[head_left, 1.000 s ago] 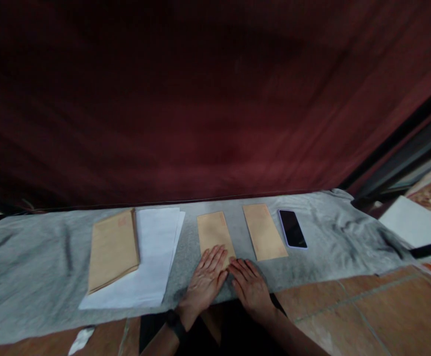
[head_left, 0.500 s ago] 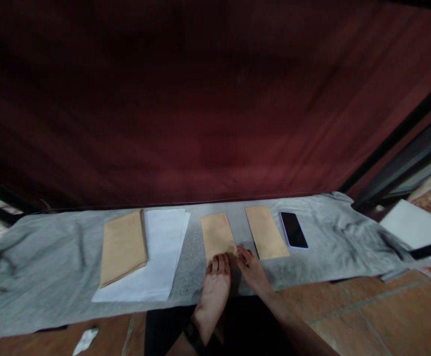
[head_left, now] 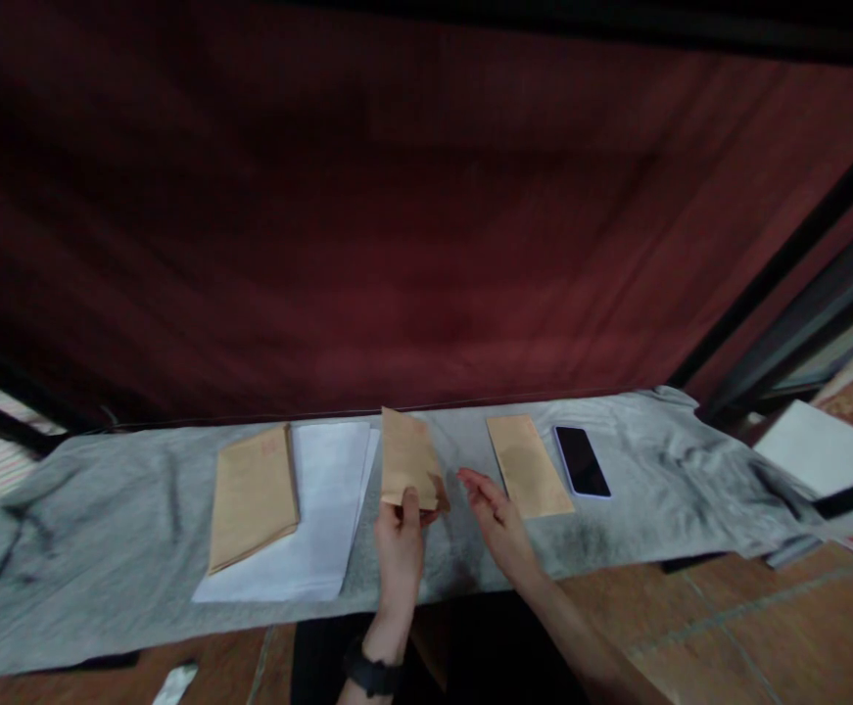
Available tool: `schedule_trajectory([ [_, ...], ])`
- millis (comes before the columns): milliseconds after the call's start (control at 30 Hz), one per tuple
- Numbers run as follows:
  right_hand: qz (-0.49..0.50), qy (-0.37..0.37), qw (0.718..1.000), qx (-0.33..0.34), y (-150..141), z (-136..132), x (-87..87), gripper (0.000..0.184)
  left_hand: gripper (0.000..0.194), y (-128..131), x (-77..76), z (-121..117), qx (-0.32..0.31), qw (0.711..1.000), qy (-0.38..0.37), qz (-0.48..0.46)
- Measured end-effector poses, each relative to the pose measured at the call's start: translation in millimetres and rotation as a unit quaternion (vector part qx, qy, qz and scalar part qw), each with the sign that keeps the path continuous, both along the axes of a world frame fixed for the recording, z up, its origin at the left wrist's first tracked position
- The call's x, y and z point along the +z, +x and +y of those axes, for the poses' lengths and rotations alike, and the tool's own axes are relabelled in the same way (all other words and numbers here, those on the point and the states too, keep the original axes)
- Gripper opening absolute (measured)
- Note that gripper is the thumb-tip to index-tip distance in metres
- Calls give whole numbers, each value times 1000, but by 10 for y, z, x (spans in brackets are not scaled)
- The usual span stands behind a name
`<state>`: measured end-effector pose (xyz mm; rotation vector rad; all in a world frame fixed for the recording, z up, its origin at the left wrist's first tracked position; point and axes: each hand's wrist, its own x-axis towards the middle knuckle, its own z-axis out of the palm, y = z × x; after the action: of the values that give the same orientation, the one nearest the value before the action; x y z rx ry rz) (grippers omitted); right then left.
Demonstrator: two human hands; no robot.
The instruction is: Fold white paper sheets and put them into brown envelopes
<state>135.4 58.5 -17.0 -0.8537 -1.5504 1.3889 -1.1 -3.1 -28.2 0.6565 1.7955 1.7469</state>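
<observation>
We pinched an oblong brown paper envelope [head_left: 405, 455] by its near end with our left hand [head_left: 400, 553], apparently to steady it, our right hand [head_left: 505, 537] loosely open nearby.

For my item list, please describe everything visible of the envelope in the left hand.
The envelope is brown, thin, seemingly paper, with faint reddish print too blurred to read. It appears tilted and lifted off the grey cloth. The left hand pinches its near end, thumb on top; the right hand is beside it, apart.
</observation>
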Motion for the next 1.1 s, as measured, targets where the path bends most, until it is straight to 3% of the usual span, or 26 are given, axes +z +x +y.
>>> schedule_trajectory([
  [67,-81,108,990,38,9,-77,-69,38,29,67,-123,-61,30,984,47,-169],
  [133,-163,194,963,92,35,-166,-184,42,19,171,-271,-137,38,959,31,-278],
  [267,-293,300,893,164,135,-316,-452,50,14,295,-450,-291,19,944,-14,-329],
  [433,-375,364,836,170,297,-370,-643,55,38,247,-479,-556,-79,933,-129,-327],
  [533,-389,385,819,171,327,-368,-681,52,55,199,-445,-617,-155,962,-165,-152],
  [600,-396,394,814,159,313,-371,-704,52,54,131,-406,-522,-188,974,-125,33],
  [633,-398,397,813,152,300,-374,-718,52,50,80,-394,-433,-201,966,-97,129],
  [700,-402,404,810,138,275,-382,-747,53,48,-54,-410,-202,-219,924,-88,302],
  [767,-403,412,806,133,257,-385,-769,53,53,-208,-486,47,-236,865,-126,425],
  [833,-403,418,804,132,247,-382,-774,52,55,-351,-596,263,-258,804,-163,510],
  [900,-402,421,803,125,240,-379,-757,52,55,-467,-693,432,-256,762,-185,565],
  [1000,-396,423,806,118,233,-383,-705,53,56,-601,-755,628,-232,736,-207,601],
  [1100,-387,425,810,119,233,-395,-658,54,55,-706,-740,804,-219,736,-221,602],
])
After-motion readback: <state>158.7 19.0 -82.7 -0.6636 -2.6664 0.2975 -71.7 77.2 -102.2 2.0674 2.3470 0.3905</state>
